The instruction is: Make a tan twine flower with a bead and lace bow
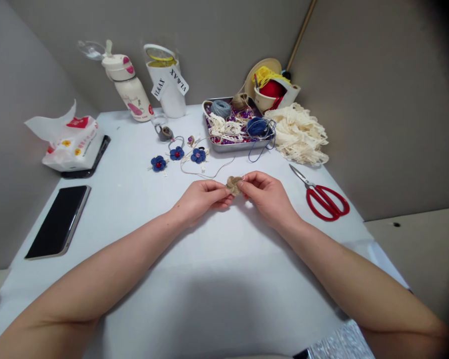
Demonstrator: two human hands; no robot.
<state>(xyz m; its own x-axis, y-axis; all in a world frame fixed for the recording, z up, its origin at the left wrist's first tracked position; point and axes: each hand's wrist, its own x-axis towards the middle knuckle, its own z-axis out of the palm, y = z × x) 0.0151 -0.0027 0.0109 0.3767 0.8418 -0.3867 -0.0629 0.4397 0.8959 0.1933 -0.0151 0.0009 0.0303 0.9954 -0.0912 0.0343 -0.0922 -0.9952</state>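
Lying nearest, at the bottom right edge: a silvery glittery item (340,344), mostly cut off. Both forearms reach in over the worktop (209,259).

Far left: a phone (58,222), dark screen up.

Mid-worktop, the tan flower-like piece (232,185) is held between both hands. Left hand (204,197): thumb and fingers clamped on its left side. Right hand (267,197): thumb and fingers pinching its right side. Lower face of the piece hidden.

Right of the hands: red-handled scissors (324,199), blades slightly parted, tips pointing away.

Past the hands: a thin grey cord (196,174) curving loose, then three blue flowers (177,153) in a group to the left.

Farther: tissue pack (73,144) at left, sitting partly over a dark flat item (103,155). Metal tray (239,147) holding yarn balls, lace and beads; cream lace heap (297,132) just beside it.

Back row: white bottle (129,92), lid up; white container (168,92) with tags; bowl (264,100) with red and yellow yarn.
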